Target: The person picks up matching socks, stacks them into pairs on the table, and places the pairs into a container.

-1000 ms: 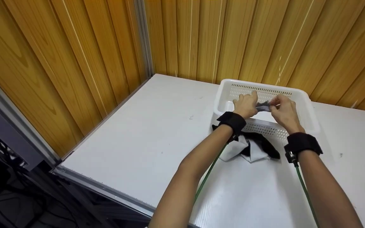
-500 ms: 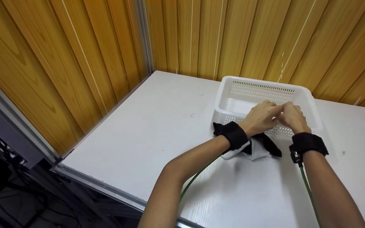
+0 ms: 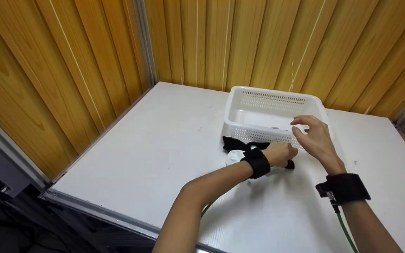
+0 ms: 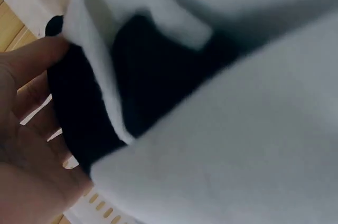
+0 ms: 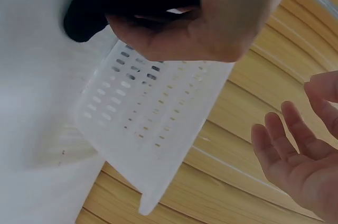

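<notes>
In front of the basket lies a crumpled heap of black and white cloth (image 3: 236,144), soft and folded. My left hand (image 3: 280,153) reaches into its right part and pinches black cloth (image 5: 87,12) between thumb and fingers. Up close, the left wrist view shows the thumb and fingers at a black edge beside white fabric (image 4: 227,145). My right hand (image 3: 314,138) hovers at the basket's near right rim, fingers loosely bent and apart, holding nothing. Inside the white basket (image 3: 231,105), a small grey bit (image 3: 275,128) peeks over the near rim.
The basket stands on a white table (image 3: 146,151), close to the wood-patterned back wall (image 3: 195,42). A similar panel wall (image 3: 58,70) rises along the left edge. Green cables (image 3: 346,228) run from the black wrist bands (image 3: 348,188).
Both hands were together on a grey piece of cloth over the basket. They have separated; the left came down to grip the black and white cloth, while the right holds nothing.
</notes>
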The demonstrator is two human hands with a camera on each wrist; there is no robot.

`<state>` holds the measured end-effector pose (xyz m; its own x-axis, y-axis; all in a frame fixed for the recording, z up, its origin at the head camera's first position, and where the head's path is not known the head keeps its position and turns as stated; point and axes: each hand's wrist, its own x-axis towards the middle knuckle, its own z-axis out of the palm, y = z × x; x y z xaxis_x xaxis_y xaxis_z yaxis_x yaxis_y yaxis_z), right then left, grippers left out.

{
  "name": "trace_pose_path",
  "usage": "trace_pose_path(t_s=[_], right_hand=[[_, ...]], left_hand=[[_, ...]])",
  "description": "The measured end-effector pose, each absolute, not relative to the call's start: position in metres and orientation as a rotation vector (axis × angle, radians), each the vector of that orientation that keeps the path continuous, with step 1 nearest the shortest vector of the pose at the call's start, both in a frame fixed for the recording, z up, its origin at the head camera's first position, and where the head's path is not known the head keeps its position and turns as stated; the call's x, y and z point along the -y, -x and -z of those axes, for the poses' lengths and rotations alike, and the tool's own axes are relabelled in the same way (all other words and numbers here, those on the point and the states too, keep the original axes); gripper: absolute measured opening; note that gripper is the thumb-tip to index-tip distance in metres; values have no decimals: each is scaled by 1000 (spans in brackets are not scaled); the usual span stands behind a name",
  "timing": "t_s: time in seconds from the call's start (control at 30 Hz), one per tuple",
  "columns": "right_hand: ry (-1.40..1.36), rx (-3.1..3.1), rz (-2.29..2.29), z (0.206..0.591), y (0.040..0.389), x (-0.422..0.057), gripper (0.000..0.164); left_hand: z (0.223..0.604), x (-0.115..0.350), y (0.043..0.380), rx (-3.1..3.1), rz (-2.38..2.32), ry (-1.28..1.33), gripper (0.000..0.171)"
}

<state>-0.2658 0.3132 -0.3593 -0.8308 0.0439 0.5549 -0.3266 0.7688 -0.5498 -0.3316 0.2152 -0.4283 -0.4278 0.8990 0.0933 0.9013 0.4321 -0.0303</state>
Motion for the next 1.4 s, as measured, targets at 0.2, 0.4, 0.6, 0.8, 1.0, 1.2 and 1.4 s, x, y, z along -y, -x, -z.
trace_pose_path(t_s=[0.2, 0.4, 0.6, 0.8, 1.0, 1.2, 1.4], right_hand=[[-280, 2302, -948, 355, 237, -311, 14], [-229, 2237, -1049, 361, 223, -308, 29], [-139, 2189, -1116, 370, 215, -312, 49], [-82, 2183, -1388, 373, 207, -310, 60], [-251, 2054, -1910, 387, 198, -298, 60], [-369, 1693, -2032, 388, 193, -299, 45], [-337, 1558, -2031, 383, 182, -306, 34]], left_hand=[[394, -204, 341, 2562, 561, 1571, 9], [362, -190, 346, 2396, 1260, 1485, 9], [335, -178, 334, 2194, 1796, 1326, 11], [307, -167, 320, 1905, 2346, 1257, 14], [305, -149, 309, 1614, 2753, 1106, 11], [314, -130, 314, 1414, 3080, 637, 21], [336, -114, 322, 1553, 3237, 557, 25]])
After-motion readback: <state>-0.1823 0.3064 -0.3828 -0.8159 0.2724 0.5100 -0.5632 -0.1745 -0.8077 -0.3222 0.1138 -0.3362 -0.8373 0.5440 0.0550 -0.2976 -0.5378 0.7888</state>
